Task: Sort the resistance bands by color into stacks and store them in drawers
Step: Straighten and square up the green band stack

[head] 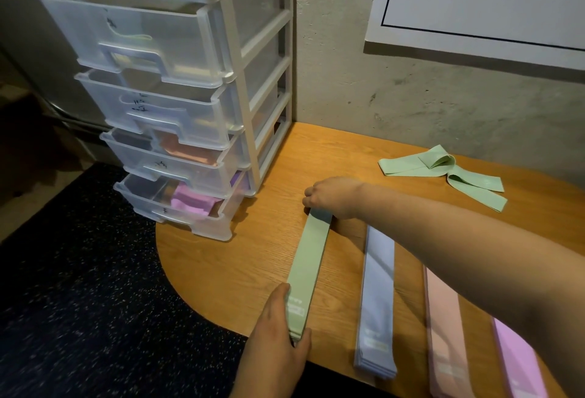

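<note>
The left hand (278, 334) gripped the green band stack (308, 255) at its near end; the right hand (332, 196) pinched the far end. Limp and light, it was probably best held at both ends.

On the table (221, 255), the left hand (278, 318) grips the near end of the green stack (308, 258) and the right hand (332, 196) grips its far end. To its right lie blue (378, 296), peach (443, 318) and pink (516, 359) stacks. Loose green bands (443, 169) lie far right. The drawer unit (177, 81) stands far left, its drawers partly open.
</note>
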